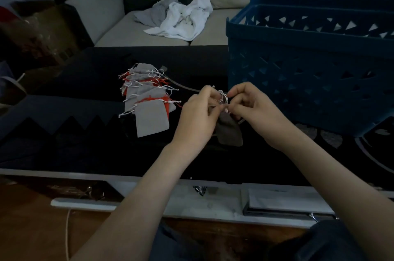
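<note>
Nearest the camera, the person's forearms (132,196) reach over the dark table (85,132) to a grey pouch (229,130), which hangs between the pile of pouches (149,98) on the left and the blue basket (309,68) on the right. Judged risk: an uneven pull could let the thin white drawstring (222,97) slip free or knot. The left hand (196,115) and right hand (253,109) are both curled, pinching the cord at the pouch mouth.

On the dark surface (85,143) stands our blue plastic basket (309,90); left of it lies the pile of grey and red drawstring pouches (149,100), behind it the beige sofa (115,26) bearing crumpled white cloths (183,19).
</note>
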`<state>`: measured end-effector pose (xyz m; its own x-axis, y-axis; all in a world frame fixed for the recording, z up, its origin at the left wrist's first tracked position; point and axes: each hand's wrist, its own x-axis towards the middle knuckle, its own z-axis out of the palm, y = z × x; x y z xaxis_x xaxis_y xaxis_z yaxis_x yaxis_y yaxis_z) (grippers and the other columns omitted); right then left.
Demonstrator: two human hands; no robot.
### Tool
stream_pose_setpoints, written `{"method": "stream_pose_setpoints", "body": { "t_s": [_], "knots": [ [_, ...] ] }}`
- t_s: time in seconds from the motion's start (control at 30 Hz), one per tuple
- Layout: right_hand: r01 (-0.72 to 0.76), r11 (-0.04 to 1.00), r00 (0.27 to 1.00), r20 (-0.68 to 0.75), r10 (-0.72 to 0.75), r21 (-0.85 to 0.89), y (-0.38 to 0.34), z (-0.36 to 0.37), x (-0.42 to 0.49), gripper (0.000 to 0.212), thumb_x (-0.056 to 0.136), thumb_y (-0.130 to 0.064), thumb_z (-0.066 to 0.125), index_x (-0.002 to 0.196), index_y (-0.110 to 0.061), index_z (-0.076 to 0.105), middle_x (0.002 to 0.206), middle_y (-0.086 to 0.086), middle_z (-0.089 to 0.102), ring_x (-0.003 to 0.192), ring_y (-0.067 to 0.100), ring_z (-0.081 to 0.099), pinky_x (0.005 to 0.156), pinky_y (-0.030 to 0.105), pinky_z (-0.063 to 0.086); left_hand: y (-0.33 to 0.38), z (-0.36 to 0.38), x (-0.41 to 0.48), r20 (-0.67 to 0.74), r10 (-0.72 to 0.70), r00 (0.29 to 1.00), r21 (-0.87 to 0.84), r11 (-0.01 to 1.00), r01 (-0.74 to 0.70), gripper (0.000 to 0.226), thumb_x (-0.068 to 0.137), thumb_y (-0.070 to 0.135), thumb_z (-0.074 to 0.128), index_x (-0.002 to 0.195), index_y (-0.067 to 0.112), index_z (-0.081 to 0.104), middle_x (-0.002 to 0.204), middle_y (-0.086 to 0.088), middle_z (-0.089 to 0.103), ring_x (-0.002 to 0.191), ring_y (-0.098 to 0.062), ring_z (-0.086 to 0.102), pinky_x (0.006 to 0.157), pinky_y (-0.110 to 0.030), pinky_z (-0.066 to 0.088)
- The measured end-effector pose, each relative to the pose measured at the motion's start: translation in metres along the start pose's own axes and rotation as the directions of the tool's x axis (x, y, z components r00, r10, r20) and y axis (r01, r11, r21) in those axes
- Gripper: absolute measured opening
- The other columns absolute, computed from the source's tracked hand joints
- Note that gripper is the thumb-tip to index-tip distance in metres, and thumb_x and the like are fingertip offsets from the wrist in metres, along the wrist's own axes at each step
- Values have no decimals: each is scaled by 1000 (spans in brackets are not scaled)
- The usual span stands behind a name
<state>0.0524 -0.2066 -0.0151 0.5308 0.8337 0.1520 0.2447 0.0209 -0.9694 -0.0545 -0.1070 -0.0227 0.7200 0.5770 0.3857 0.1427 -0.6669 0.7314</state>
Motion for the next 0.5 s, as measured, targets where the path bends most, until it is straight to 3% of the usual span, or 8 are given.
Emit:
{"method": "stream_pose_setpoints", "body": {
  "t_s": [0.1,0.23,0.37,0.5],
  "knots": [
    [3,1000,1000,7,-3,-20,-2,1,-1,17,90,-1,57,96,-16,56,69,0,57,63,6,54,63,16,47,0,2,-2,12,78,997,219,972,-79,20,93,18,57,113,18,54,95,0,55,81,-9,51,63,-12,36],
    [-53,998,998,27,52,40,-2,-1,-2,16,96,-7,48,102,-12,62,78,7,61,69,10,55,64,18,49,5,2,-4,-40,213,976,390,903,-181,21,95,20,55,110,8,61,85,-4,51,77,-16,49,62,-22,31],
    [-125,992,989,83,125,0,0,-5,-1,26,99,-10,43,101,-17,68,75,0,61,63,4,53,61,17,47,4,7,-5,-91,366,926,397,866,-304,17,89,14,59,92,-1,65,76,-11,60,70,-25,58,52,-28,44],
    [-189,981,976,122,183,39,-1,-8,-2,26,99,-10,43,95,-16,68,76,4,55,67,8,50,63,18,46,-1,5,-3,-89,417,904,347,864,-365,16,93,15,53,86,3,62,76,-7,60,76,-22,52,65,-31,43]
  ]
}}
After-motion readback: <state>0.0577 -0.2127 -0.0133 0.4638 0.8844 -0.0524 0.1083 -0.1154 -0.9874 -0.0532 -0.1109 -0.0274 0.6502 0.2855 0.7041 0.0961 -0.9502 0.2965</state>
